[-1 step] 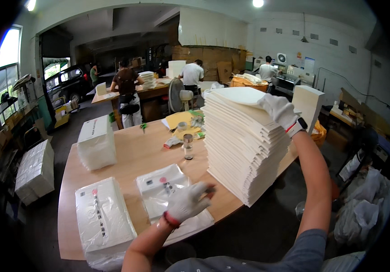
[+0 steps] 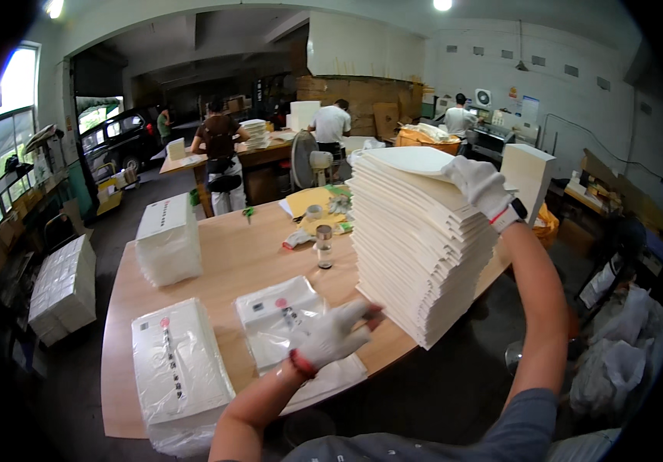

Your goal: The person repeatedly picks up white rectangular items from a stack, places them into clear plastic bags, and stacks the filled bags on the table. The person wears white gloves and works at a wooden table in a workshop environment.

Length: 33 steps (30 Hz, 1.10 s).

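A tall stack of folded cream-white paper (image 2: 412,246) rises at the right of the wooden table (image 2: 231,254). At its top right corner my gloved right hand (image 2: 479,189) is closed on the edge of the upper paper sheets. My left hand (image 2: 331,336), in a white glove that leaves some fingertips bare, hovers over the near table edge, fingers apart and holding nothing. Partly beneath it lie flat clear printed plastic bags (image 2: 273,308). To their left sits a pile of plastic-wrapped white packs (image 2: 173,362).
Farther back stand another wrapped pile (image 2: 168,240), a glass jar (image 2: 323,248), yellow paper (image 2: 310,204) and green-handled scissors (image 2: 248,213). A white paper block (image 2: 528,181) is beyond the tall stack. Several people work behind, near a fan (image 2: 303,160). Plastic sacks (image 2: 620,362) lie at right.
My left hand has shifted slightly right and up, its fingers a little more spread. The right hand keeps its grip on the top sheets. The whole view has shifted slightly.
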### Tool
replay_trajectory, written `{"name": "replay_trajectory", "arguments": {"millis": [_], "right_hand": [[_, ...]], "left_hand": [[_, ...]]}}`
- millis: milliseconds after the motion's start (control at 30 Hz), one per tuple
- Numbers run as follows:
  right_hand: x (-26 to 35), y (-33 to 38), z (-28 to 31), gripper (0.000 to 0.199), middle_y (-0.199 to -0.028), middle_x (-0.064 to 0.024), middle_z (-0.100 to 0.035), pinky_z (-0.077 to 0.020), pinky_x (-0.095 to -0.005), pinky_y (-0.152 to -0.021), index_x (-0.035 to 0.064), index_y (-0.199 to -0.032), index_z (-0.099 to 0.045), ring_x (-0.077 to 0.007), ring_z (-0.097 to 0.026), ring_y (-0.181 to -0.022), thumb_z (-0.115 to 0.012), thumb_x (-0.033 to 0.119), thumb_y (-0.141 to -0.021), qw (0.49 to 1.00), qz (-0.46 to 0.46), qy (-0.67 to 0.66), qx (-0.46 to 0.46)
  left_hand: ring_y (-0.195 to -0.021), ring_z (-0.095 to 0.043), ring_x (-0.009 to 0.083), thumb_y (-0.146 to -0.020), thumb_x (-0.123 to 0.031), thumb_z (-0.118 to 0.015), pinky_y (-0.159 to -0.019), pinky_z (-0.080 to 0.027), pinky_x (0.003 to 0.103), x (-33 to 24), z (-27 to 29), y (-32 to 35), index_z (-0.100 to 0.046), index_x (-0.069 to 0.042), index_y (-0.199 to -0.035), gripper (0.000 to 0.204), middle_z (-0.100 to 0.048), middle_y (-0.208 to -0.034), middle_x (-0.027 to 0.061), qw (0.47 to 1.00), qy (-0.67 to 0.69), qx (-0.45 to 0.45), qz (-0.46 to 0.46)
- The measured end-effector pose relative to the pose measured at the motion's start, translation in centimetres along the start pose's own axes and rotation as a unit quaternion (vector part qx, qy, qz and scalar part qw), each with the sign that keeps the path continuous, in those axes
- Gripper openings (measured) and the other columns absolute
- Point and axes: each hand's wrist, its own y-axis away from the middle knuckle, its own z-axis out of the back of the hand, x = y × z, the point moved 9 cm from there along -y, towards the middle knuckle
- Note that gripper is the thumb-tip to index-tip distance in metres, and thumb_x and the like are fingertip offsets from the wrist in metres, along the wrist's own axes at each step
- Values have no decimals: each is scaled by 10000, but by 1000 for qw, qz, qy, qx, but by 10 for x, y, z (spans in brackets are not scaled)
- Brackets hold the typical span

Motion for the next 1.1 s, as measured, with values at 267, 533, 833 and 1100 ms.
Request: {"name": "replay_trajectory", "arguments": {"millis": [267, 533, 833, 1100], "right_hand": [[154, 78, 104, 153, -833, -115, -589, -477, -329, -675, 34, -893, -587, -212, -593, -762, -590, 128, -773, 876, 138, -394, 240], [66, 219, -11, 193, -940, -34, -623, -464, -229, -764, 6, -988, -604, -101, -578, -825, -540, 6, -806, 653, -405, -632, 107], [230, 314, -80, 423, -1029, -160, -582, -491, -339, -714, -71, -1152, -456, -205, -601, -832, -581, 161, -822, 722, -411, -552, -69], [231, 321, -85, 377, -993, -186, -613, -511, -363, -679, -6, -1042, -562, -311, -630, -798, -681, 151, -720, 914, -117, -374, 107]], "left_hand": [[-963, -573, 205, -845, -266, -592, -869, -461, 314, 2, -27, -44, -441, -1, -1214, 479, -553, -1123, 135, 705, 663, -5, 251], [-831, -593, 171, -764, -64, -566, -737, -482, 286, 21, 13, 70, -570, -2, -1042, 285, -610, -914, 94, 918, 303, 17, 254], [-976, -491, 385, -676, -179, -635, -817, -425, 434, 17, -95, 106, -362, 66, -1214, 652, -455, -1123, 266, 979, -186, -76, 22], [-1029, -501, 349, -738, -196, -640, -939, -371, 408, 207, 55, 135, -404, -20, -1240, 582, -554, -1045, 196, 886, -111, -266, 363]]}}
